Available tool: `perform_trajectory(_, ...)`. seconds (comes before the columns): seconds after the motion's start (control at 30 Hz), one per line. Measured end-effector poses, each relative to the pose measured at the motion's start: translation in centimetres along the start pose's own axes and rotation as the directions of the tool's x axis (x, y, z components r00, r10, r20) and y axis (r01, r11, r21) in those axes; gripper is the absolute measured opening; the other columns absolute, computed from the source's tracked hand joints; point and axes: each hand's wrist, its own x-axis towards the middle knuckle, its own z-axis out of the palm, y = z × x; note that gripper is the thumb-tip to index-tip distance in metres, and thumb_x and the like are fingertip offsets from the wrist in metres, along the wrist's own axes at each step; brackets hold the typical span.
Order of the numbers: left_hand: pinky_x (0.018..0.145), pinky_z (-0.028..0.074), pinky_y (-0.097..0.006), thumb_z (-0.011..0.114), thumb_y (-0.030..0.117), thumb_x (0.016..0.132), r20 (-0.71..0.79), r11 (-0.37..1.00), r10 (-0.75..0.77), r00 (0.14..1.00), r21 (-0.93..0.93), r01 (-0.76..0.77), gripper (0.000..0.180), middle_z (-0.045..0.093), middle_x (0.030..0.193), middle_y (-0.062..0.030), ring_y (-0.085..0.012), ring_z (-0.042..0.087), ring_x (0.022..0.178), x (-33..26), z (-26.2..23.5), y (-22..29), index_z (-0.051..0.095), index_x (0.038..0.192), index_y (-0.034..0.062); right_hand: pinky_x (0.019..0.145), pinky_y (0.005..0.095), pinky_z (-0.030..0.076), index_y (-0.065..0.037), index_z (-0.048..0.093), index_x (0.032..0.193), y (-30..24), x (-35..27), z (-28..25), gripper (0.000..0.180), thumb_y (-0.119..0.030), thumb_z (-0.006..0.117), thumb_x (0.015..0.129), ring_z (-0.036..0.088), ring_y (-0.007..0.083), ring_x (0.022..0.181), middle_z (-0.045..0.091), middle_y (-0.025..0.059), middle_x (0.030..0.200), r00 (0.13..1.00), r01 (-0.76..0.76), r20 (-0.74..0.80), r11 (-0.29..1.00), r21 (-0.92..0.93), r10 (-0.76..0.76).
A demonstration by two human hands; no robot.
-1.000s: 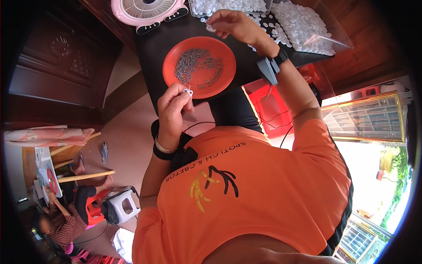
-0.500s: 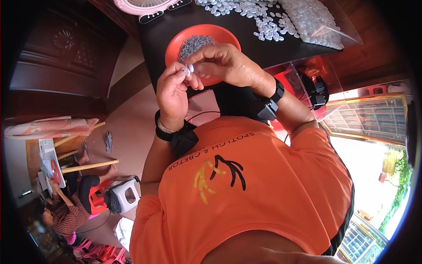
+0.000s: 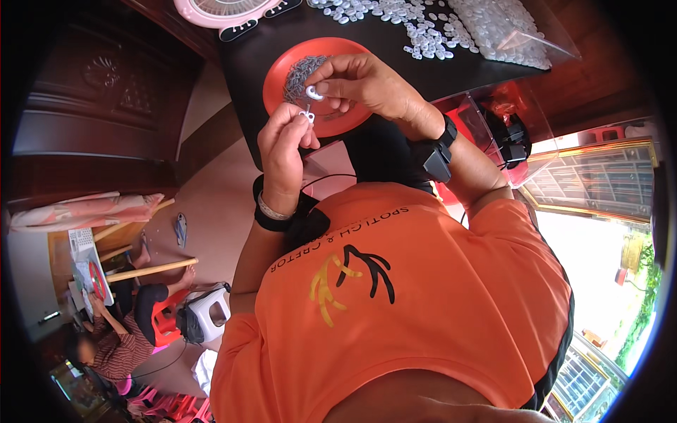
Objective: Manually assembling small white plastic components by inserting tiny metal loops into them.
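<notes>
Pinched in the fingertips of my left hand [image 3: 283,144] is a small white plastic piece [image 3: 307,116], with a thin grey pin, like a screw, standing up from it. Just above it, my right hand [image 3: 363,88] grips a small curved white plastic piece [image 3: 314,93] between thumb and forefinger. A narrow gap parts the two pieces. Both hands are over the near part of a round orange-red dish [image 3: 278,63]. Many thin grey screw-like pieces [image 3: 300,74] are heaped in it, partly hidden by my right hand.
Loose white oval pieces [image 3: 427,39] lie on the black tabletop [image 3: 247,70] beside a clear bag [image 3: 497,32] full of them. A pink fan [image 3: 218,7] stands at the far left. Another person [image 3: 123,345] sits at the lower left. A clear box [image 3: 508,127] is at right.
My right hand has lifted a little away from my left, opening a gap between the white pieces. The pin on the left hand's piece now shows.
</notes>
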Motion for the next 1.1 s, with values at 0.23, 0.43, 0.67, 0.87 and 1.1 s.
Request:
perform_trajectory(0.23,0.048,0.036,-0.021,0.05,0.011,0.085,-0.079,0.995,0.032,0.996,0.096,-0.025,0.018,0.042,0.057,0.0009,-0.0067,0.042,0.05,0.0,0.0,-0.5,0.05,0.07,0.0018,0.058,0.0179,0.042,-0.003,0.065,0.1,0.1,-0.1,0.1,0.015,-0.013,0.062,0.089,0.053,0.0036,0.064,0.06,-0.0013,0.073,1.0,0.012,0.025,1.0,-0.028,-0.011)
perform_trajectory(0.43,0.048,0.036,-0.021,0.05,0.011,0.085,-0.085,0.996,0.009,0.996,0.086,-0.001,0.018,0.042,0.057,0.0011,-0.0067,0.042,0.05,0.0,0.0,-0.7,0.05,0.07,0.0017,0.057,0.018,0.041,-0.002,0.065,0.099,0.1,0.0,0.4,0.014,-0.011,0.061,0.09,0.051,0.0036,0.064,0.059,-0.0015,0.073,0.998,0.039,0.048,0.999,-0.025,-0.038)
perform_trajectory(0.67,0.052,0.036,-0.023,0.046,0.011,0.087,-0.075,0.989,-0.017,0.997,0.145,0.028,0.019,0.041,0.059,-0.0003,-0.0094,0.042,0.053,-0.1,0.0,-0.6,0.049,0.071,0.0018,0.059,0.0193,0.045,-0.003,0.067,0.093,0.4,0.0,0.5,0.013,-0.014,0.066,0.086,0.054,0.005,0.066,0.061,-0.0015,0.08,0.997,0.07,0.034,0.996,-0.054,-0.069)
perform_trajectory(0.87,0.047,0.037,-0.022,0.05,0.01,0.086,-0.08,0.994,0.015,0.997,0.109,-0.006,0.018,0.041,0.058,0.0013,-0.0058,0.039,0.05,-0.1,-0.4,-1.2,0.05,0.071,0.001,0.059,0.0197,0.045,-0.003,0.067,0.093,0.6,0.1,0.6,0.013,-0.013,0.065,0.086,0.054,0.0055,0.066,0.061,-0.0009,0.08,0.997,0.066,0.031,0.995,-0.076,-0.064)
perform_trajectory(1.1,0.047,0.038,-0.022,0.05,0.011,0.087,-0.087,0.994,-0.01,0.996,0.109,0.02,0.018,0.041,0.058,0.0017,-0.0052,0.039,0.051,-0.1,-0.2,-1.3,0.05,0.071,0.0012,0.062,0.0215,0.047,-0.002,0.067,0.094,0.9,0.0,0.7,0.014,-0.012,0.065,0.085,0.057,0.0069,0.068,0.064,0.0008,0.079,0.997,0.077,0.029,0.987,-0.144,-0.074)
